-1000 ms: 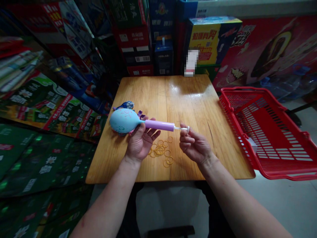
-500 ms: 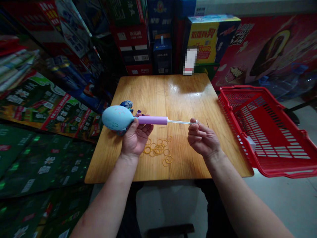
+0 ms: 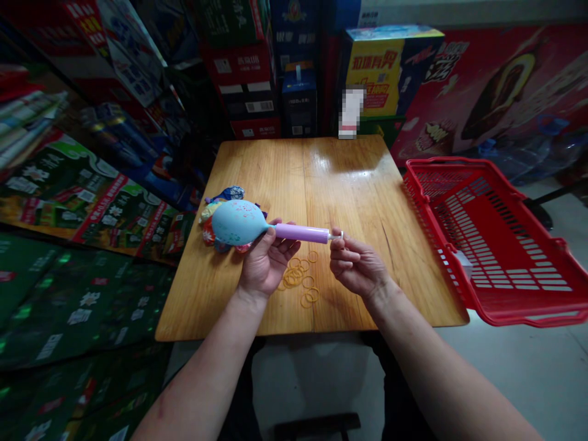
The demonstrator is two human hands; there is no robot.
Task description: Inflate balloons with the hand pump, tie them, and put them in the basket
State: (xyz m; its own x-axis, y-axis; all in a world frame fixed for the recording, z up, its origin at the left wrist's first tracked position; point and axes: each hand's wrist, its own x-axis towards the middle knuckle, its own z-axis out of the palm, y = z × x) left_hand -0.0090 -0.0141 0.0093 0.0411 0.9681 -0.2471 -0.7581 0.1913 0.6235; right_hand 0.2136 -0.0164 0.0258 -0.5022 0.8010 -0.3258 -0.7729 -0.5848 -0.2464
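A purple hand pump lies level above the wooden table, with an inflated light blue balloon on its left end. My left hand grips the balloon's neck and the pump's nozzle end between thumb and fingers. The fingers of my right hand are closed on the white handle, which is close to the barrel. Behind and below the balloon lie several colourful uninflated balloons, partly hidden by it. Several yellow rubber bands are scattered on the table between my hands.
The wooden table spans the middle. A red basket stands at its right. Green cartons are stacked on the left, and boxes, including a yellow and blue one, stand behind the table.
My right hand has moved left and the white rod has slid into the barrel. My left hand, the pump and the balloon have shifted right and slightly down; the balloon looks somewhat larger.
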